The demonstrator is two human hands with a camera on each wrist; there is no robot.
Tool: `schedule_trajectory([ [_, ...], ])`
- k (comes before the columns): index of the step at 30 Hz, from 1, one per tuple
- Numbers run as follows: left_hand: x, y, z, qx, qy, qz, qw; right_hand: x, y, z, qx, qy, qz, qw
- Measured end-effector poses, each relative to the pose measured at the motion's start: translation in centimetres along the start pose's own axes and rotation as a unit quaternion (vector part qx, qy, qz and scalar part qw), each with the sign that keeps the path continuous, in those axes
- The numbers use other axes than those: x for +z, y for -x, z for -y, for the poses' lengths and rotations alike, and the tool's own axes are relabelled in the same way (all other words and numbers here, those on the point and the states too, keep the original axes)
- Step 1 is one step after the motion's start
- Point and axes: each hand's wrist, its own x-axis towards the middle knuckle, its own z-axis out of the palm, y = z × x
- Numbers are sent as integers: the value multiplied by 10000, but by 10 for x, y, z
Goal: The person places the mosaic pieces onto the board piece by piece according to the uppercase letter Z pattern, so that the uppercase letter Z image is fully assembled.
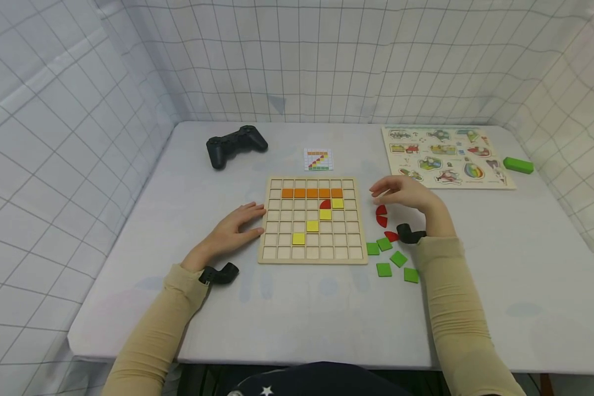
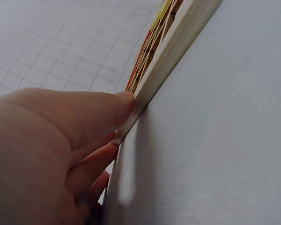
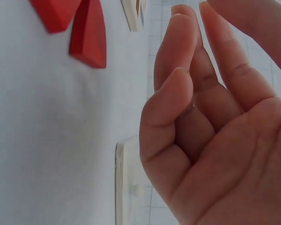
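Note:
A wooden grid board (image 1: 312, 261) lies mid-table, holding a row of orange squares (image 1: 312, 193), several yellow squares (image 1: 298, 238) stepping diagonally and one red quarter-circle piece (image 1: 325, 204). My left hand (image 1: 235, 230) rests at the board's left side; in the left wrist view its thumb and fingertips touch the board's edge (image 2: 164, 61). Beyond the board's right side, my right hand (image 1: 401, 192) is raised off the table, fingers loosely bent, nothing between them in the right wrist view. Loose red pieces (image 1: 381, 221) lie just below it, with several green squares (image 1: 383, 269) nearer the person.
Behind the board lies a small pattern card (image 1: 319, 159). A black game controller (image 1: 236, 145) sits at the back left. At the back right are a picture puzzle board (image 1: 445, 159) and a green block (image 1: 518, 165). Gridded white cloth walls enclose the table.

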Motion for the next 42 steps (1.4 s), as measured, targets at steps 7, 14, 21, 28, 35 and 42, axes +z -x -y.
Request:
schedule_trajectory([
  [7, 0, -1, -1, -6, -4, 27, 10000, -4, 4, -8, 187, -66, 65, 9998],
  [14, 0, -1, -2, -8, -55, 27, 10000, -7, 4, -19, 396, -198, 317, 9985],
  [21, 0, -1, -2, -8, -22, -2, 10000, -7, 6, -24, 419, -431, 356, 9976],
  [28, 0, 0, -2, -12, -46, 4, 10000, -6, 5, -26, 336, -374, 311, 9983],
  [35, -1, 0, -3, -43, -16, -15, 10000, -5, 3, -29, 328, -300, 265, 9987],
  [42, 0, 1, -3, -95, -39, 3, 9999, -3, 3, -26, 381, -254, 224, 9987],
])
